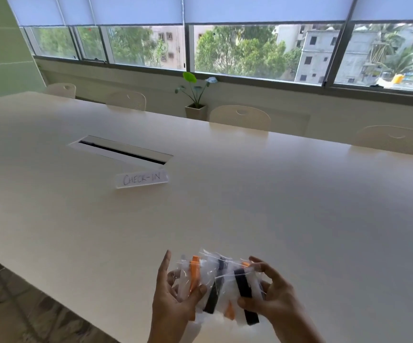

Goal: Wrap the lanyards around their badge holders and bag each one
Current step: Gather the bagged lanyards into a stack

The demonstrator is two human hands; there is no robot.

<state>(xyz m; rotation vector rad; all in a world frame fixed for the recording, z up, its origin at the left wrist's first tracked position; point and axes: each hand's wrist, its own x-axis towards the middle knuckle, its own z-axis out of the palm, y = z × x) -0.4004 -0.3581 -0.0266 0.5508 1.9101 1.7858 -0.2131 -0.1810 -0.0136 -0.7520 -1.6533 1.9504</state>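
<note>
At six o'clock, above the white table [250,199], the left hand [173,297] and right hand [272,293] clasp a bundle of bagged lanyards [221,285], orange and black, between pinching fingers.

Clear bags [215,285] bunched together above tabletop [299,206] near edge; orange and black lanyards wrapped inside.

"CHECK-IN" sign [141,179] on white table [274,194]

hands 2 [173,298] [272,293] | sign 1 [141,179] | chairs 4 [240,118] | potted plant 1 [195,100] | table 1 [274,194]
</note>
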